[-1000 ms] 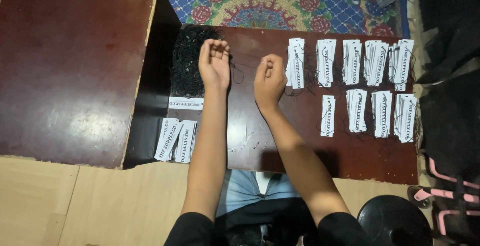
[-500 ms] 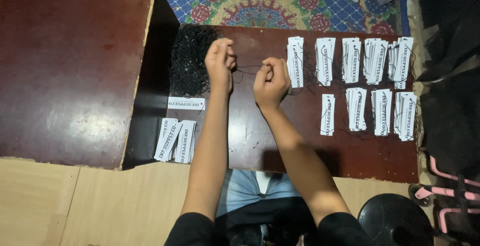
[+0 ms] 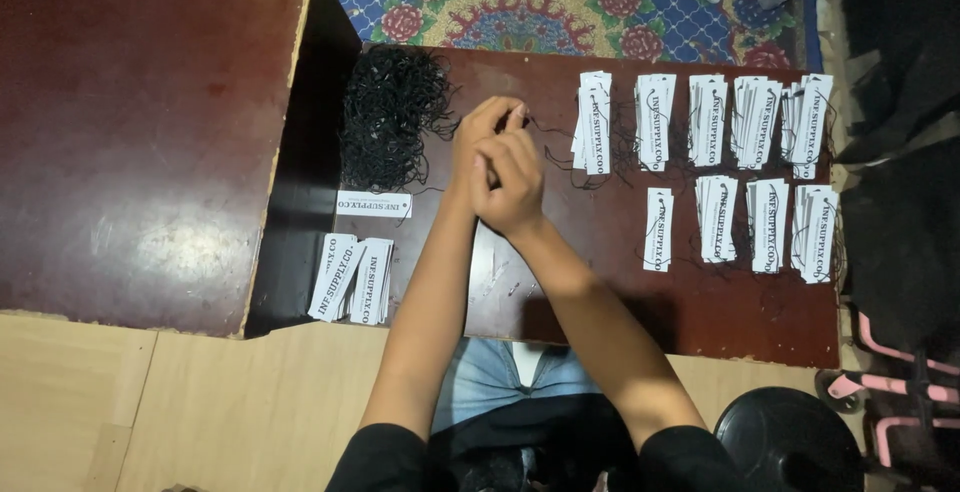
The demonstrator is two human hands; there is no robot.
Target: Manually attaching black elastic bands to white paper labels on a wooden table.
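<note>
Both hands pressed together above the desk: left grip and right grip pinching one thin black string. String pile just left; tag stacks right.

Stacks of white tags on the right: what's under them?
Each stack of white tags lies on the dark wooden table, with thin black strings trailing from beneath. What lies under the stacks themselves is covered.
</note>
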